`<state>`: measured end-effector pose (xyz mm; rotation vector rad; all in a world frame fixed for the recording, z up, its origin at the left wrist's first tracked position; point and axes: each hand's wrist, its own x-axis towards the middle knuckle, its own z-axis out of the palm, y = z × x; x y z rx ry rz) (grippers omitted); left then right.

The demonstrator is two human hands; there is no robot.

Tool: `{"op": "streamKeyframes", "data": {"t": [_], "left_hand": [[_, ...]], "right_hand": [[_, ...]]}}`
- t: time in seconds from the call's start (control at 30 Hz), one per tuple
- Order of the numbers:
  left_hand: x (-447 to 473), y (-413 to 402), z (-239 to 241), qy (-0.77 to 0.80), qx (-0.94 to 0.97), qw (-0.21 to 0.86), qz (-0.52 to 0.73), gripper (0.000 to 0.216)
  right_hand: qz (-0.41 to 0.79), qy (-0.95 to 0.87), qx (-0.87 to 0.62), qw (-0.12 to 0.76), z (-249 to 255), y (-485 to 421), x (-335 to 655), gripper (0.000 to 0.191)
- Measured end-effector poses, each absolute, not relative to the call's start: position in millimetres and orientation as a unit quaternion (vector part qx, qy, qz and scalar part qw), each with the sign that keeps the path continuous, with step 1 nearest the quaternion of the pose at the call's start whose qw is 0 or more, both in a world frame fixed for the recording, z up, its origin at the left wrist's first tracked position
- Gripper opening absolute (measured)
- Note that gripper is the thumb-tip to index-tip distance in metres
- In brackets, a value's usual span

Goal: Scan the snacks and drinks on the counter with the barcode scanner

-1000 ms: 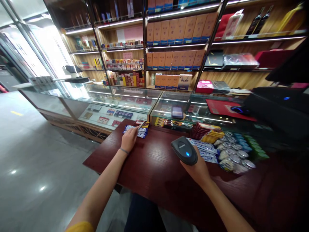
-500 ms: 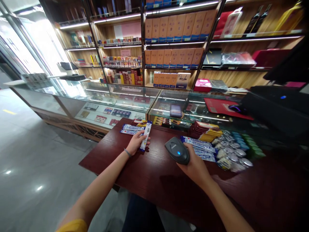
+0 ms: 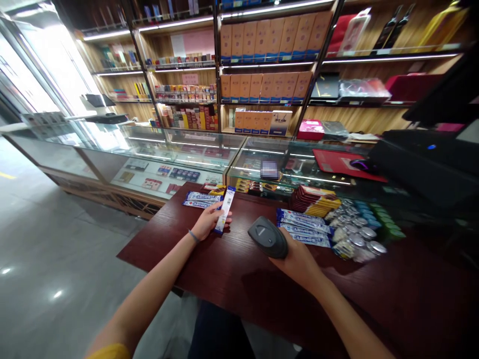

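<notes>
My left hand [image 3: 207, 223] is closed round a long blue-and-white candy pack [image 3: 225, 209], held just above the dark red table [image 3: 232, 271]. My right hand [image 3: 299, 259] grips a dark grey barcode scanner [image 3: 268, 236], its head turned toward the pack. Two similar blue packs [image 3: 200, 199] lie flat on the table beyond my left hand. More blue packs [image 3: 305, 227] lie to the right of the scanner.
Red-and-yellow flat packs [image 3: 314, 198], silver round tins [image 3: 355, 234] and green packs [image 3: 387, 224] crowd the table's right. Glass display counters [image 3: 179, 149] stand behind, with a red mat and mouse [image 3: 346, 164] and a black machine [image 3: 422, 159]. Shelves of boxes [image 3: 269, 45] fill the wall.
My left hand lifted one blue-and-white pack from the small pile and drew it nearer. The scanner moved left toward it, and its blue light no longer shows.
</notes>
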<state>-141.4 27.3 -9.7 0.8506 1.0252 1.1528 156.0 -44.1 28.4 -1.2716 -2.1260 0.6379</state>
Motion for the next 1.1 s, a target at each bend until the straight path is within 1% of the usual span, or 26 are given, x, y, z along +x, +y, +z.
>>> {"op": "streamKeyframes", "data": {"t": [0.1, 0.23, 0.37, 0.47, 0.63, 0.77, 0.9, 0.97, 1.1], "left_hand": [[-142, 28, -12, 0.429, 0.365, 0.651, 0.509, 0.05], [-143, 31, -19, 0.417, 0.382, 0.648, 0.51, 0.053], [-143, 40, -22, 0.405, 0.454, 0.592, 0.528, 0.065], [-138, 52, -16, 0.42, 0.522, 0.527, 0.523, 0.07], [-103, 69, -6, 0.439, 0.593, 0.429, 0.521, 0.056], [-57, 71, -7, 0.44, 0.625, 0.397, 0.509, 0.047], [-9, 64, -10, 0.419, 0.698, 0.364, 0.452, 0.034], [14, 60, -13, 0.409, 0.748, 0.32, 0.414, 0.03], [52, 54, -20, 0.373, 0.835, 0.213, 0.342, 0.03]], "right_hand": [[0.239, -0.785, -0.487, 0.299, 31, -45, 157, 0.033], [0.231, -0.771, -0.504, 0.314, 34, -43, 162, 0.038], [0.246, -0.722, -0.546, 0.348, 34, -37, 179, 0.041], [0.24, -0.686, -0.554, 0.406, 34, -31, 195, 0.042], [0.223, -0.638, -0.557, 0.483, 39, -25, 223, 0.041], [0.207, -0.592, -0.562, 0.539, 46, -22, 244, 0.046], [0.198, -0.557, -0.572, 0.568, 54, -23, 261, 0.047], [0.206, -0.537, -0.573, 0.583, 57, -26, 268, 0.044], [0.246, -0.497, -0.565, 0.612, 63, -30, 280, 0.036]]}}
